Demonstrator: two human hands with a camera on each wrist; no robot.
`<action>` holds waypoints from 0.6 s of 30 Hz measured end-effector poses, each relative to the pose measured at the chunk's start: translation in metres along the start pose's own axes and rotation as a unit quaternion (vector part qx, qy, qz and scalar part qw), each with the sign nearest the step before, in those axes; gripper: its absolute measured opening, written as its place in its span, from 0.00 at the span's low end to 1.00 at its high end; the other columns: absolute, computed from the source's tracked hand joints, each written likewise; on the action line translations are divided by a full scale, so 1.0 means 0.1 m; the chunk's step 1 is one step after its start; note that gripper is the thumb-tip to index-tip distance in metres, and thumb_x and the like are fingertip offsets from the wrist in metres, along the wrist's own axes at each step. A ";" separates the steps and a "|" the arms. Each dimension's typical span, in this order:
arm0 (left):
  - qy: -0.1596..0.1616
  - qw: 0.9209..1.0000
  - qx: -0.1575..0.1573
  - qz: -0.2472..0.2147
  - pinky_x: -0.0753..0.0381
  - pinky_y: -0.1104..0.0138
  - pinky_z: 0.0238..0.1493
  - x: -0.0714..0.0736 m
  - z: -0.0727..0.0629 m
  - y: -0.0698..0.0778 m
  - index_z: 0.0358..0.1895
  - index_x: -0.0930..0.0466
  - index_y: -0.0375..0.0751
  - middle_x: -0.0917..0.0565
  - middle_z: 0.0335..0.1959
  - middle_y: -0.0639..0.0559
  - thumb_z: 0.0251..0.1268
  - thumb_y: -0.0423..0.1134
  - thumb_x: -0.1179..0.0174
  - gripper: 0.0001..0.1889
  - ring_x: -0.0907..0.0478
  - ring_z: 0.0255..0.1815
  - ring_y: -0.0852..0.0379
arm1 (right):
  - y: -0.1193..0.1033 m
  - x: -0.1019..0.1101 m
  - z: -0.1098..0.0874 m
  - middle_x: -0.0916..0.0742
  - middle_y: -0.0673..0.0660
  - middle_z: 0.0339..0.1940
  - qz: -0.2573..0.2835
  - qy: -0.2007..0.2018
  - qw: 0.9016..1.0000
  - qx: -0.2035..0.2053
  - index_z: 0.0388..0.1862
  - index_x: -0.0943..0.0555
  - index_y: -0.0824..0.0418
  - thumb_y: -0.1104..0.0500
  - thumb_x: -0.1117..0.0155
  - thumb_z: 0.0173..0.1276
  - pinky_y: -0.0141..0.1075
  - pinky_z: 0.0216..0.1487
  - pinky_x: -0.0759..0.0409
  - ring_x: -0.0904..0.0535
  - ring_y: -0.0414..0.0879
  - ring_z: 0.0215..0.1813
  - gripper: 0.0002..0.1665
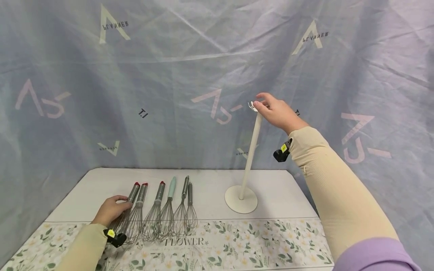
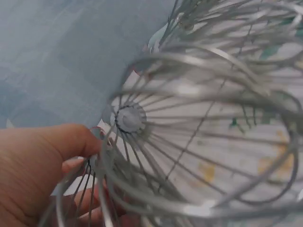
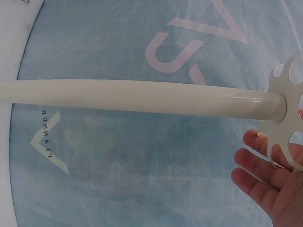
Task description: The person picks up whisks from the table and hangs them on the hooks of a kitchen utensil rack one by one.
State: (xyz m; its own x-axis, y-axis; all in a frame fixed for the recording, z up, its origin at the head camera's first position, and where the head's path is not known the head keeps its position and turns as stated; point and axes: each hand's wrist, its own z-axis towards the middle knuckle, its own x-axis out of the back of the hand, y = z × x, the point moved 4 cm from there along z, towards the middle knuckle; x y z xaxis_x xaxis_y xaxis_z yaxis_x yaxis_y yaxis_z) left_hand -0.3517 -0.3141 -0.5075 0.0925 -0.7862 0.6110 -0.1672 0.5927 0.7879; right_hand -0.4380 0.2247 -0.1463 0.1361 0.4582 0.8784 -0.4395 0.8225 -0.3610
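Observation:
My left hand (image 1: 110, 211) grips the leftmost whisk (image 1: 133, 192) near the base of its steel handle, which ends in a red tip. In the left wrist view, thumb and fingers (image 2: 73, 142) close around the neck behind a neighbouring whisk's wires (image 2: 184, 137). At upper right, my right hand (image 1: 276, 112) holds the scalloped hook plate (image 3: 279, 125) atop a cream hanging stand (image 1: 251, 150). The thumb lies on the plate in the head view; several fingers (image 3: 255, 165) extend beside its hooks in the right wrist view. The plate hides part of that hand.
To the right of the held whisk lie several others in a row, including red-tipped ones (image 1: 160, 192), a mint-handled one (image 1: 172, 188) and two dark-handled ones (image 1: 185, 188). The stand's round base (image 1: 232, 199) rests on the white table (image 1: 278, 195). A printed curtain (image 1: 190, 75) hangs behind.

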 end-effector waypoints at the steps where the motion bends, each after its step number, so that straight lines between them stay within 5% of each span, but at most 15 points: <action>1: -0.002 1.000 0.003 -0.005 0.20 0.56 0.32 0.00 -0.01 -0.02 0.66 0.31 0.22 0.17 0.44 0.33 0.69 0.45 0.39 0.32 0.20 0.32 0.50 | 0.00 -0.01 0.00 0.29 0.65 0.75 0.001 -0.002 1.000 -0.002 0.81 0.43 0.51 0.27 0.60 0.76 0.60 0.65 0.30 0.29 0.63 0.71 0.45; 12: 0.046 0.998 0.015 -0.030 0.26 0.57 0.22 0.16 -0.07 -0.08 0.69 0.36 0.22 0.20 0.25 0.45 0.73 0.45 0.43 0.32 0.28 0.19 0.52 | -0.01 0.00 0.01 0.29 0.65 0.75 0.001 -0.007 1.000 0.001 0.82 0.45 0.51 0.26 0.61 0.75 0.61 0.65 0.31 0.30 0.63 0.71 0.46; 18: 0.078 0.997 -0.004 -0.014 0.19 0.58 0.26 0.28 -0.08 -0.05 0.68 0.34 0.22 0.17 0.39 0.34 0.73 0.47 0.44 0.32 0.20 0.28 0.51 | 0.01 -0.01 -0.01 0.29 0.65 0.75 0.000 -0.003 1.000 0.000 0.82 0.45 0.52 0.27 0.61 0.76 0.60 0.65 0.30 0.29 0.62 0.70 0.46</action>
State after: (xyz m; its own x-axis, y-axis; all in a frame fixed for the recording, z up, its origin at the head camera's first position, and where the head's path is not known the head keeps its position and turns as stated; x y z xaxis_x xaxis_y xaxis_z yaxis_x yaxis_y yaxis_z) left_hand -0.3407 -0.3375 -0.4938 0.2481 -0.7665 0.5924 -0.1545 0.5723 0.8053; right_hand -0.4376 0.2256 -0.1474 0.1308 0.4566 0.8800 -0.4398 0.8222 -0.3613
